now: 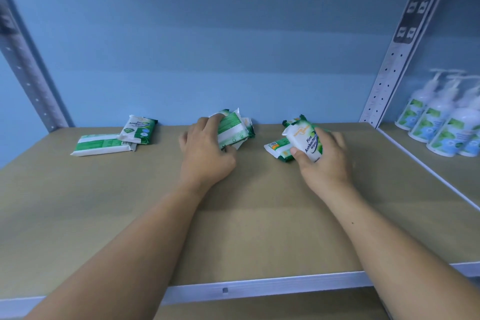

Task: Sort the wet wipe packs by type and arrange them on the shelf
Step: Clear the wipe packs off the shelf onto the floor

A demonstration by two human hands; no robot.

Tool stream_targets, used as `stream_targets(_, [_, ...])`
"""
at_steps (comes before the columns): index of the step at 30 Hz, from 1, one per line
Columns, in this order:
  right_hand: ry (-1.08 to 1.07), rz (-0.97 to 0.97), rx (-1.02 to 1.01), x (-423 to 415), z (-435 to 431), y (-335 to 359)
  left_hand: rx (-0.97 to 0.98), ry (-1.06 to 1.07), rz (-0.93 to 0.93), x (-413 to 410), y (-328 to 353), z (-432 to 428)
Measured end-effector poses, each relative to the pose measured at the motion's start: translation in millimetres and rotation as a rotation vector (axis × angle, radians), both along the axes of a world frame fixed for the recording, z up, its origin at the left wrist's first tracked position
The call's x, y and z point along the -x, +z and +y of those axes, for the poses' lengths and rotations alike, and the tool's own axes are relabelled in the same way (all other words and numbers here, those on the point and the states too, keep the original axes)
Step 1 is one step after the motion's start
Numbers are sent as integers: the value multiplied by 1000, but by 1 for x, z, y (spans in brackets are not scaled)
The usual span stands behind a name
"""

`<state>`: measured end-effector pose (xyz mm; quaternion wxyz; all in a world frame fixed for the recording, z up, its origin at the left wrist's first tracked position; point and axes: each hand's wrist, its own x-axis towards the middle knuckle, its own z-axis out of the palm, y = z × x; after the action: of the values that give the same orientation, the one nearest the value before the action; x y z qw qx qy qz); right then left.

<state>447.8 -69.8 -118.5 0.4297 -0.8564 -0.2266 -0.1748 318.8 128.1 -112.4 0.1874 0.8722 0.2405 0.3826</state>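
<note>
1. Blue wall (207, 34) at the back, tan shelf board (233, 215) in front, pump bottles (441, 122) in the bay to the right.
2. Left hand (205, 156) curls round a bunch of green-and-white packs (233, 130) mid-shelf, near the wall.
3. Right hand (324, 161) grips a tilted Pine Antibacterial pack (309, 143), just beside a flat pack (278, 147) on the board.
4. Far left, two more packs (104, 144) lie touching at a corner.

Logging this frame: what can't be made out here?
Head view:
- Bundle: pack count and types, covered by left hand.
- Lying pack: label, partly behind the Pine pack in right hand.
- Bottles: blurred, cut by right edge.
- Flat pack: print too small.
</note>
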Motion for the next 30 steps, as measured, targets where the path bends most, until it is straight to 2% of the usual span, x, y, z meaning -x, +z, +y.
stream_targets(2, [-6,0,63,-8,4,-1,58,-8,-6,-6,7,9])
stream_targets(4, [-14,15,175,-15,6,0,46,-26,69,-14,11,18])
stream_targets(7, [56,55,400,-26,9,6,-35,-46,261,-26,19,29])
stream_targets(10, [145,132,458,-33,12,15,-170,-106,524,-37,29,40])
stream_targets(12, [149,124,551,-34,13,18,-243,-127,676,-42,32,50])
stream_targets(14, [148,93,691,-36,14,18,-275,-126,752,-48,34,57])
stream_targets(19, [159,100,823,-37,15,28,-360,-77,779,-52,33,60])
stream_targets(25, [126,-44,861,-8,-3,35,-451,-77,685,-25,25,46])
stream_targets(30, [121,-3,863,46,-29,38,-296,-233,659,35,25,16])
